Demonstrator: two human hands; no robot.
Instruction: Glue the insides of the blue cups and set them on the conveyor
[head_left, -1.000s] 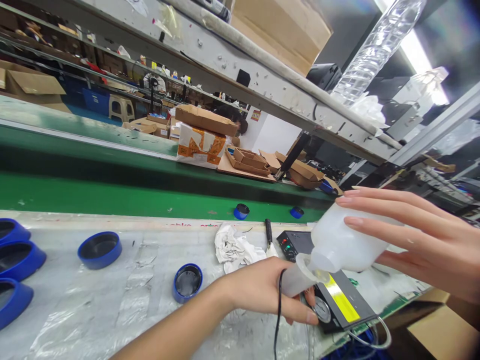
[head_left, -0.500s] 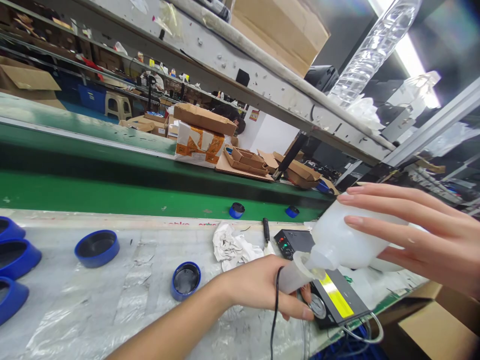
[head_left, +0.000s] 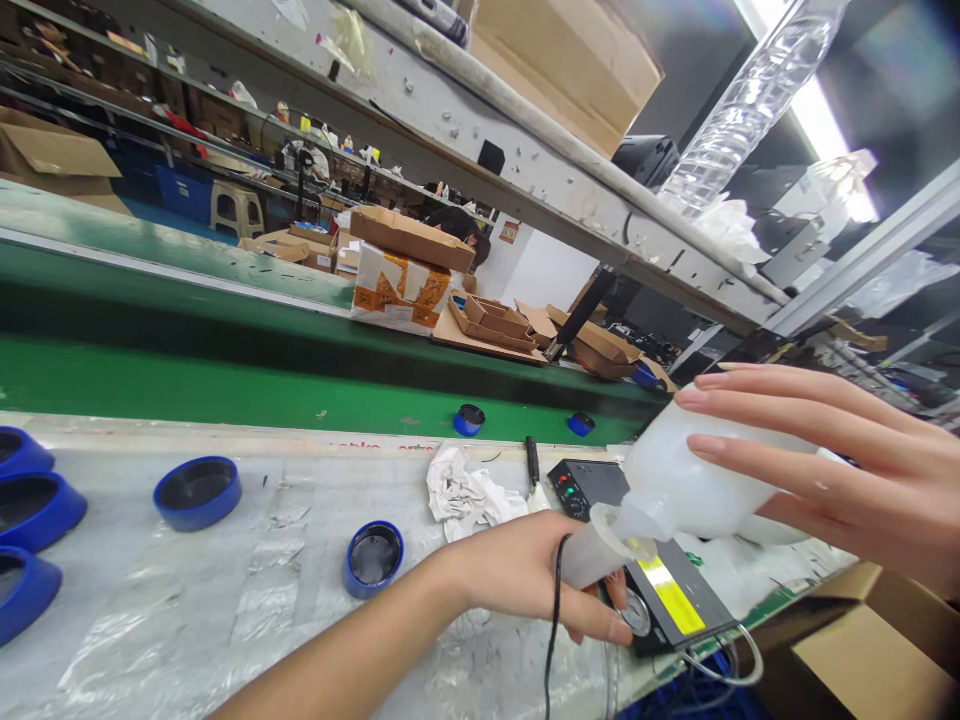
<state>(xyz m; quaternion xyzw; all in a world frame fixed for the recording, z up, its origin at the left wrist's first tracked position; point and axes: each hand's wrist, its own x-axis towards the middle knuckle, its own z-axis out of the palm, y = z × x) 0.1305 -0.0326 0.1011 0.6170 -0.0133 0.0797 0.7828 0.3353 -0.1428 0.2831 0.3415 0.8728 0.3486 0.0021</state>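
My left hand is wrapped round a translucent plastic tube, its flanged open end tilted up to the right. A thin black cord hangs past that hand. My right hand grips a white plastic bottle, tipped so that its neck rests at the tube's mouth. Whether liquid flows between them I cannot tell. Behind and below the tube lies a black control box with a round gauge, lit indicators and a yellow label. Crumpled white tissue lies behind my left hand.
Blue rings with dark insides, such as this blue ring, stand on the plastic-covered bench. Two more sit on the green conveyor belt. A black-handled tool lies near the tissue. An open cardboard box is at lower right.
The view has shifted very slightly. Both hands keep their hold, with the bottle still tipped at the tube's mouth.
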